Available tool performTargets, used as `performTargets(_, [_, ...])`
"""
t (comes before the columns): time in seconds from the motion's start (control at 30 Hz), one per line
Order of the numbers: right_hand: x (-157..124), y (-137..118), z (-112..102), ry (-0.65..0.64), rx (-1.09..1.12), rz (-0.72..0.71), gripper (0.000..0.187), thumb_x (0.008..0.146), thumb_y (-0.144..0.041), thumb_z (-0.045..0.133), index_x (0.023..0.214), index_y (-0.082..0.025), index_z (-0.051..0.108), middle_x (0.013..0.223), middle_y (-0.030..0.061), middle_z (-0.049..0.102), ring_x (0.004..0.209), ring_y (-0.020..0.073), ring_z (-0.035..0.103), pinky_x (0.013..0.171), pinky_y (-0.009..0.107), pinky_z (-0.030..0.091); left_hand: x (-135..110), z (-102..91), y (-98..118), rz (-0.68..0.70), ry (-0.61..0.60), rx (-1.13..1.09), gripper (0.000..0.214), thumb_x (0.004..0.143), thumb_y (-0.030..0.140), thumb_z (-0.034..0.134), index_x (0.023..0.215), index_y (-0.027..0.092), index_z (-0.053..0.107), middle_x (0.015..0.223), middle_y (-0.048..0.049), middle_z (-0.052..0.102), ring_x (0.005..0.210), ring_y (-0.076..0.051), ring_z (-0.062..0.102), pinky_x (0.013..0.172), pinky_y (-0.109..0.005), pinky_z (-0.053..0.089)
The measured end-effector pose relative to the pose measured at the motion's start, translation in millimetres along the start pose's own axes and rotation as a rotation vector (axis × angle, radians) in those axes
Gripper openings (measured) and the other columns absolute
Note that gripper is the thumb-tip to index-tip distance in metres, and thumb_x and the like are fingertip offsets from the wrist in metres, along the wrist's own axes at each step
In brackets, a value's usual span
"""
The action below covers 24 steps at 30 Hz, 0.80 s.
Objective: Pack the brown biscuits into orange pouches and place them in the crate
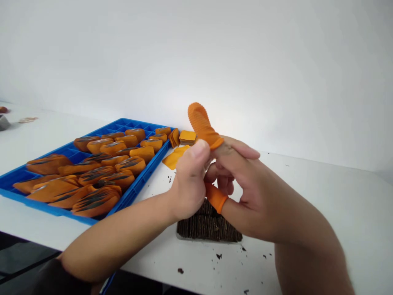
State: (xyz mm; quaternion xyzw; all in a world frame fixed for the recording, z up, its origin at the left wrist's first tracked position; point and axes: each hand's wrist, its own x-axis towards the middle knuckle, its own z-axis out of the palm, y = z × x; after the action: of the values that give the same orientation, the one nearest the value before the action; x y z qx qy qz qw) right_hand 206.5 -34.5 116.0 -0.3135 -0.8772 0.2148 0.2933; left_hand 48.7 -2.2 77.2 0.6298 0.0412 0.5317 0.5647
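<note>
Two cots (201, 123) on the right hand (254, 192), one pinched by the left hand (190, 180)

Nearest my camera, a dark sleeve (52, 278) fills the lower left corner. Beyond it I have both hands together above the worktop (337, 184). On my left, the thumb presses the lower edge of the ribbed index cot, with a finger stretched out behind. My right index points up inside that cot; its thumb, wearing the other, stands apart from it, and I see nothing in that hand's grasp. Its remaining fingers are partly hidden.

Under the hands sit dark sticks (208, 229), packed side by side, with crumbs (219, 256) scattered in front. To the left, a blue tray (144, 178) carries orange packets (96, 200) across many compartments. By its far right side I see a yellow sheet (175, 157) lying flat and, farther back, a small stack (188, 136). A white wall (245, 61) stands behind everything.
</note>
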Motion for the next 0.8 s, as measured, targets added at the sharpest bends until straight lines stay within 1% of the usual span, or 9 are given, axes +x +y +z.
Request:
performTargets(0.1, [4,2,0,-0.015,0.038,0.0,0.068,0.089,-0.005,0.061,0.15,-0.035,0.054,0.105,-0.0018,0.071,0.07,0.0102,0.063,0.053,0.026,0.048,0,0.2,-1,-0.048,0.095,0.025,0.084,0.103,0.085,0.023,0.115,0.023,0.079,0.084,-0.0068,0.072,0.055,-0.015,0.06,0.05,-0.028,0.051])
performTargets(0.17, [4,3,0,-0.034,0.073,0.017,0.069,0.088,-0.004,0.059,0.149,-0.036,0.053,0.102,-0.0038,0.071,0.068,0.0102,0.063,0.052,0.027,0.047,-1,1.4,-2,-0.053,0.131,0.048,0.082,0.105,0.084,0.022,0.122,0.025,0.077,0.088,-0.0067,0.075,0.053,-0.014,0.059,0.049,-0.027,0.051])
performTargets(0.27, [2,3,-1,-0.05,0.094,0.018,0.067,0.087,-0.005,0.059,0.144,-0.039,0.055,0.102,-0.0055,0.071,0.073,0.0118,0.067,0.055,0.027,0.051,-2,2.0,-6,-0.036,0.054,-0.013,0.084,0.104,0.086,0.025,0.123,0.022,0.076,0.092,-0.0084,0.072,0.056,-0.013,0.058,0.046,-0.026,0.046])
performTargets(0.37, [1,3,-1,-0.025,0.065,0.009,0.057,0.086,-0.007,0.061,0.136,-0.034,0.06,0.105,-0.0035,0.07,0.081,0.0137,0.07,0.059,0.028,0.055,-2,0.8,-9,0.006,-0.033,-0.013,0.079,0.108,0.079,0.027,0.123,0.02,0.076,0.088,-0.0077,0.067,0.057,-0.012,0.054,0.047,-0.025,0.043])
performTargets(0.43, [0,3,-1,-0.01,0.058,0.003,0.056,0.086,-0.006,0.062,0.135,-0.033,0.061,0.105,-0.0028,0.07,0.083,0.014,0.07,0.062,0.028,0.056,-2,0.0,-10,0.031,-0.048,-0.002,0.073,0.111,0.074,0.028,0.121,0.021,0.077,0.085,-0.0064,0.064,0.056,-0.011,0.052,0.049,-0.024,0.043])
performTargets(0.53, [1,1,-1,-0.02,0.057,0.008,0.059,0.086,-0.006,0.062,0.137,-0.034,0.061,0.102,-0.0032,0.07,0.084,0.0143,0.068,0.065,0.029,0.057,-1,-0.3,-12,0.071,-0.062,-0.025,0.068,0.112,0.069,0.028,0.115,0.023,0.078,0.078,-0.005,0.061,0.058,-0.011,0.054,0.05,-0.024,0.046])
performTargets(0.63, [1,0,-2,-0.041,0.047,0.024,0.06,0.086,-0.006,0.062,0.139,-0.035,0.062,0.099,-0.0033,0.07,0.081,0.0144,0.068,0.062,0.028,0.055,-1,-0.4,-14,0.098,-0.08,-0.033,0.071,0.112,0.069,0.025,0.112,0.021,0.078,0.074,-0.0052,0.058,0.059,-0.014,0.055,0.051,-0.025,0.049])
performTargets(0.7, [0,0,-2,-0.038,0.058,0.019,0.06,0.086,-0.006,0.062,0.139,-0.033,0.062,0.098,-0.0026,0.07,0.082,0.015,0.069,0.063,0.028,0.056,-2,-0.6,-16,0.086,-0.084,-0.033,0.073,0.112,0.069,0.025,0.114,0.019,0.078,0.079,-0.0063,0.059,0.06,-0.014,0.054,0.051,-0.026,0.048])
performTargets(0.8, [1,0,-2,-0.02,0.077,-0.001,0.057,0.084,-0.004,0.061,0.134,-0.031,0.064,0.095,-0.0024,0.069,0.086,0.0166,0.071,0.066,0.029,0.058,-2,-0.8,-17,0.069,-0.097,-0.043,0.07,0.111,0.069,0.027,0.121,0.02,0.077,0.087,-0.0072,0.062,0.062,-0.013,0.053,0.053,-0.026,0.048])
